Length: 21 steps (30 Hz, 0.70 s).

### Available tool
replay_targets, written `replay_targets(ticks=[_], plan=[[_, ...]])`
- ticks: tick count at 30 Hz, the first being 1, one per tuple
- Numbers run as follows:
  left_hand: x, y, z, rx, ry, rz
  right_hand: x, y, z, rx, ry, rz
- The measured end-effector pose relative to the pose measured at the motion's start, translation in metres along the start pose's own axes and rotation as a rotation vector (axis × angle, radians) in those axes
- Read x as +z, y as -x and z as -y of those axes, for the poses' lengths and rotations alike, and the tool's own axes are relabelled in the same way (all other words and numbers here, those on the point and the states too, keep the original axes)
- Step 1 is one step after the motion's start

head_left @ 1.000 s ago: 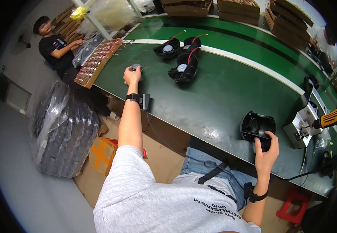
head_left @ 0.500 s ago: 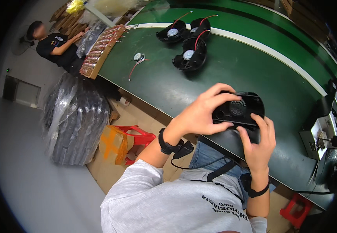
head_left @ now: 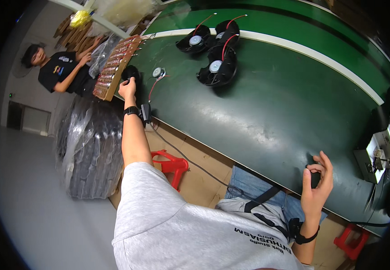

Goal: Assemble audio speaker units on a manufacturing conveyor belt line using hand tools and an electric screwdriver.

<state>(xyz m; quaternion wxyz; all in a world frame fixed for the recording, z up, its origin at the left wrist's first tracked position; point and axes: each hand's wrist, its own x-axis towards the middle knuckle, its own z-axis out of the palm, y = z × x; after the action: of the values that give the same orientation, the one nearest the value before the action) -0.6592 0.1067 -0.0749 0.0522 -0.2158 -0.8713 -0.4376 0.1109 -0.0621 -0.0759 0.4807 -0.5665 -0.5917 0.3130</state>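
My left hand (head_left: 128, 88) reaches far out to the left, its fingers closed on a black rounded plastic housing (head_left: 132, 73) at the table's left end. Just right of it, a small round speaker (head_left: 158, 73) with red leads lies on the dark green table. Over the near right part of the table is my right hand (head_left: 317, 185), thumb and curled fingers apart. A dark patch shows between them; whether it is shadow or an object is unclear. Farther back sit black housings (head_left: 217, 67) with silver speakers and red wires in them.
A cardboard tray (head_left: 117, 67) packed with speakers stands at the table's left end, near a co-worker (head_left: 62, 72). Below it is a plastic-wrapped stack (head_left: 91, 148). Red stools (head_left: 172, 166) stand on the floor. A white metal box (head_left: 375, 155) is at the right.
My left hand has swung from in front of me to the far left with the black housing. My right hand has let go of it and moved slightly right and down.
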Motion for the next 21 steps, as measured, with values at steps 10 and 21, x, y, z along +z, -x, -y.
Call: replay_targets(ticks=[10, 21], plan=[[-0.024, 0.232, -0.175, 0.613, 0.318, 0.191, 0.002, 0.001, 0.005, -0.017, 0.139, -0.017], [-0.001, 0.421, -0.207, 1.026, 0.252, 0.778, -0.029, 0.0, 0.028, -0.187, 0.14, -0.121]])
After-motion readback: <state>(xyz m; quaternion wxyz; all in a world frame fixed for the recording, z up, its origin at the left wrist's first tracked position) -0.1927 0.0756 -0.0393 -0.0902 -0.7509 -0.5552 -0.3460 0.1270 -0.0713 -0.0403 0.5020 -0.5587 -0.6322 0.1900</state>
